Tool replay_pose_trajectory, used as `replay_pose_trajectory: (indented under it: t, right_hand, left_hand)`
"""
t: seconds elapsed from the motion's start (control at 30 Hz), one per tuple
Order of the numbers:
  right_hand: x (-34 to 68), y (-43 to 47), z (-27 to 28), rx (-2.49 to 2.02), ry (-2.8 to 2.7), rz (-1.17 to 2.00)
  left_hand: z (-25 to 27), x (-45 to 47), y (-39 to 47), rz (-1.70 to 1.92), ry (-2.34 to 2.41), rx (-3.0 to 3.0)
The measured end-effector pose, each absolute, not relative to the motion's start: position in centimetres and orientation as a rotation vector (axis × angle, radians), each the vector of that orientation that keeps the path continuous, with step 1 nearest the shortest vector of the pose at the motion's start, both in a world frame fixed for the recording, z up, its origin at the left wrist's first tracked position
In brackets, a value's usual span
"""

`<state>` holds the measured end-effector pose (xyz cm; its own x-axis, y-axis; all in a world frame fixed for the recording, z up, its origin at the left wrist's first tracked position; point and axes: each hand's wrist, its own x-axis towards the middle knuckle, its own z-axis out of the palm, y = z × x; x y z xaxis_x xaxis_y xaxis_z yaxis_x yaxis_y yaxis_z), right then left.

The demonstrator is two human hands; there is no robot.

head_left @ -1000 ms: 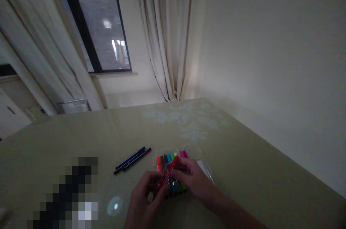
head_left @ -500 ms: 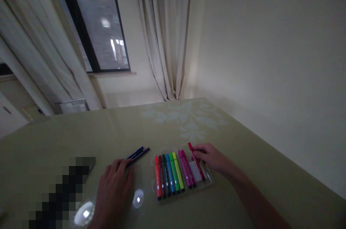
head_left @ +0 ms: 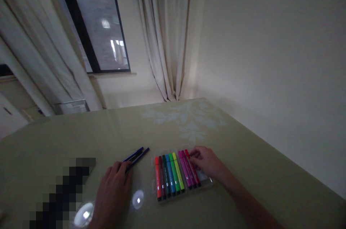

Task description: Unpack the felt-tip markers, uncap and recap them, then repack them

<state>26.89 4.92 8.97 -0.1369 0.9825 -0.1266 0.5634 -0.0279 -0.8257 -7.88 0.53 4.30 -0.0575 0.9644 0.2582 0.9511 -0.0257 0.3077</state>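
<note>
A clear plastic tray point(head_left: 207, 183) on the table holds a row of markers, among them an orange one point(head_left: 158, 178), a yellow one point(head_left: 178, 173) and a magenta one point(head_left: 185, 171). Beside the magenta pair lies a red marker point(head_left: 194, 171), lined up with them. My right hand point(head_left: 204, 160) has its bent thumb and fingers closed at the red marker's upper part. My left hand point(head_left: 115, 182) rests palm down on the table, fingers loosely spread. Its fingertips lie by two dark blue markers point(head_left: 140, 155), whose near ends it partly hides.
The table point(head_left: 173, 214) has a pale leaf pattern point(head_left: 189, 113) toward its far corner. A wall point(head_left: 270, 77) runs along the right edge. At the left are a pixelated dark shape point(head_left: 62, 193) and a shiny round object point(head_left: 84, 214). Curtains point(head_left: 167, 41) hang behind.
The red marker has gone from slanting above the tray to lying against the magenta markers, my right hand moving down and slightly left with it. My left hand has shifted slightly toward me.
</note>
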Motion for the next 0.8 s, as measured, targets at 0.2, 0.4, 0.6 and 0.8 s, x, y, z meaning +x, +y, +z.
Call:
replay_pose_trajectory:
  t: [0.2,0.4,0.6,0.8]
  right_hand:
    - [26.9,5.1,8.3,-1.763,-1.908,0.757]
    - [26.2,4.6,9.3,-1.684,-1.926,0.693]
    - [22.4,2.1,9.7,-1.188,-1.73,1.198]
    - [20.1,0.8,8.7,-0.958,-1.366,1.566]
  left_hand:
    - [5.0,-7.3,0.4,0.709,2.091,2.029]
    - [6.3,-5.4,0.0,1.011,1.884,1.769]
    - [6.4,-0.9,-2.3,1.126,1.444,1.803]
    - [5.6,1.1,-3.5,1.362,1.4,1.839]
